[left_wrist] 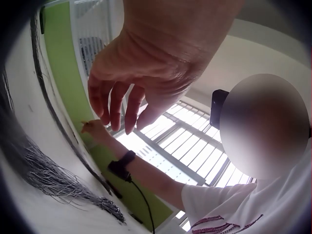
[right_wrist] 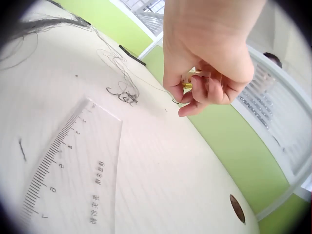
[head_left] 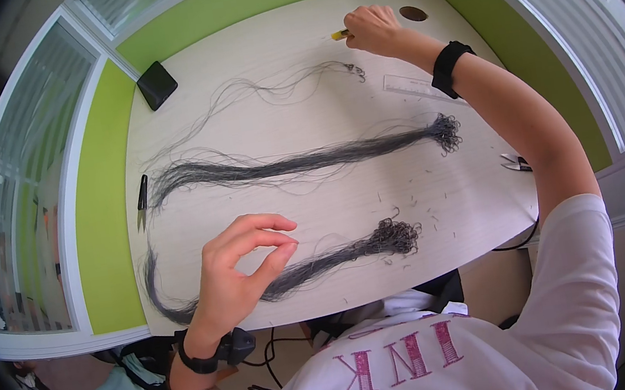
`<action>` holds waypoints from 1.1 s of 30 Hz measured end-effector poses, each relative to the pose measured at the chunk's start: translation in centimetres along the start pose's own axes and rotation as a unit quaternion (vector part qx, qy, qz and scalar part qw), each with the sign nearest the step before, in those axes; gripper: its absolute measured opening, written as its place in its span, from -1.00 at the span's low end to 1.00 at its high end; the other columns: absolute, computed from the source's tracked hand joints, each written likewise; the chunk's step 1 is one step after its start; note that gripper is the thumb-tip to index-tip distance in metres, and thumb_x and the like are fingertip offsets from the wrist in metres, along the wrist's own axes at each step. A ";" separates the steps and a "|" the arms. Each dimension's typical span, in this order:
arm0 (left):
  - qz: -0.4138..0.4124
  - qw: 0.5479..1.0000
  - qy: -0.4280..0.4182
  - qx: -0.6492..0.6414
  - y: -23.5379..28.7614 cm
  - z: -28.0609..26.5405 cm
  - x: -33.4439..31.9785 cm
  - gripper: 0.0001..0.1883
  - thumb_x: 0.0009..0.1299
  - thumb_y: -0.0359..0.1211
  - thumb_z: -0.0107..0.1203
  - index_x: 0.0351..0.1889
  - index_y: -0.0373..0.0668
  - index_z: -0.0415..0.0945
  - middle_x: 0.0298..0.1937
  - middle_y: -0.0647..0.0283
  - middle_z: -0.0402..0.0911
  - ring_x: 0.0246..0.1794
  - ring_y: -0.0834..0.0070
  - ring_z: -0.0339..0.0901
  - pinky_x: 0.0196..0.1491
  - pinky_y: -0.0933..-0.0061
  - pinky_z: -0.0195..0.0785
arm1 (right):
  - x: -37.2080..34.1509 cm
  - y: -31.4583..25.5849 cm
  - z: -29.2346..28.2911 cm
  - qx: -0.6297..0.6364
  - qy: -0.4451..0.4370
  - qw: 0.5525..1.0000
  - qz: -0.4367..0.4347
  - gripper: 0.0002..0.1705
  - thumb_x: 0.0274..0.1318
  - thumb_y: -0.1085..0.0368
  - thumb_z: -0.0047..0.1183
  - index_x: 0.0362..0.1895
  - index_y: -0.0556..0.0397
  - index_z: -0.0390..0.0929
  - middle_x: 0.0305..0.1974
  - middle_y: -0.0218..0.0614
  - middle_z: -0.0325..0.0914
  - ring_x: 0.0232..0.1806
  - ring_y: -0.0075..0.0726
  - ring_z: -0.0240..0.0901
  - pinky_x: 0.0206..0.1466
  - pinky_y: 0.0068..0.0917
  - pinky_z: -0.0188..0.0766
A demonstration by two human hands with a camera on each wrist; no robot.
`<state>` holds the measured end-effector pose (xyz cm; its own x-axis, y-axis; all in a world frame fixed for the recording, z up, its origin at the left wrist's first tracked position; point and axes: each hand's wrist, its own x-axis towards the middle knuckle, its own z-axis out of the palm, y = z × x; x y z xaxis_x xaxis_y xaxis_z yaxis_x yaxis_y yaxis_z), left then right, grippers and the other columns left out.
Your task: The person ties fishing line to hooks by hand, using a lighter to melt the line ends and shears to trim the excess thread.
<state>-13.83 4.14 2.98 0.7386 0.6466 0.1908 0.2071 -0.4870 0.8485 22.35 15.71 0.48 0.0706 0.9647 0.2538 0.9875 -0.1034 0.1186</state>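
My right hand [head_left: 373, 29] is at the far side of the table, fingers curled around a small yellow tool [head_left: 340, 35], most of it hidden in the palm. In the right wrist view, a small dark hook [right_wrist: 176, 101] on a thin line shows at its fingertips. My left hand [head_left: 236, 264] hovers over the near bundle of dark lines [head_left: 314, 268], fingers gently bent and holding nothing. Hooks [head_left: 395, 237] cluster at that bundle's right end. A second long bundle [head_left: 285, 165] lies across the middle, and a thin loose bunch [head_left: 259, 87] lies beyond it.
A clear ruler [head_left: 413, 87] lies near my right forearm. Black-handled snips [head_left: 143, 201] are at the left edge, another pair [head_left: 515, 163] at the right. A black box [head_left: 157, 85] stands at the back left. Green partitions [head_left: 264, 6] enclose the table [head_left: 230, 48], which has a round hole [head_left: 413, 14].
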 end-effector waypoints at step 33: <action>0.113 0.977 -0.178 -0.009 2.9 5.8 9.0 -0.78 0.23 -0.44 0.15 -0.16 -0.22 0.52 -0.37 0.27 0.58 -0.48 0.68 0.46 -0.40 0.66 0.34 | -23.6 -3.3 -18.6 0.711 -0.134 0.689 0.034 -0.90 -0.25 0.41 0.06 -0.55 0.17 0.45 -0.59 -0.27 0.49 -0.50 -0.48 0.47 -0.38 -0.60 0.35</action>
<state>-2.91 5.15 4.29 0.9413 0.2768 0.1932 0.0037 -0.5808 0.8140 14.76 -11.17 11.96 -0.0418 0.9991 0.0032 0.1064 0.0076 -0.9943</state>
